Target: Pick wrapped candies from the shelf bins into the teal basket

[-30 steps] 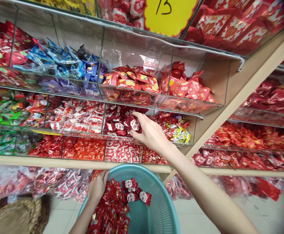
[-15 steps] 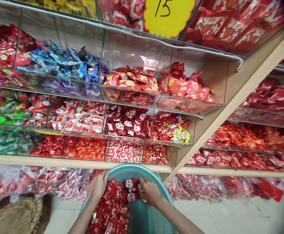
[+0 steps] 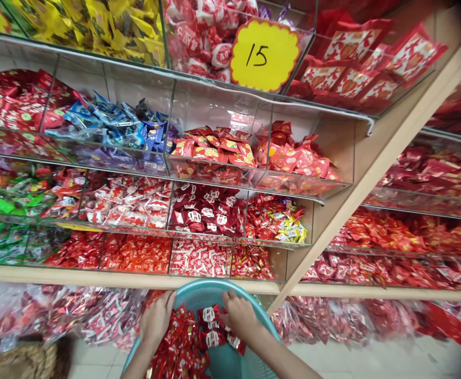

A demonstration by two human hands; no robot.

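Observation:
A teal plastic basket [image 3: 260,318] stands below the shelves, with many red-wrapped candies [image 3: 180,345] heaped on its left side. My left hand [image 3: 157,318] is closed over the basket's left rim. My right hand [image 3: 240,316] is inside the basket near its right wall, its fingers bent and apart. Beneath and beside those fingers lie dark red candy packets [image 3: 210,326] with white print. The right palm is turned away from view.
Glass-fronted shelves hold candies in compartments, including dark red packets [image 3: 206,210] and blue packets [image 3: 104,121]. A yellow price tag [image 3: 265,54] reads 15. A slanting wooden panel [image 3: 376,163] divides the shelves. Bagged candies [image 3: 341,318] line the floor; a woven basket [image 3: 20,360] stands at lower left.
The view has tilted up, so the shelves sit lower in it. My right hand's fingers have loosened from a dark red packet, which now lies below them. My left hand stays at the rim.

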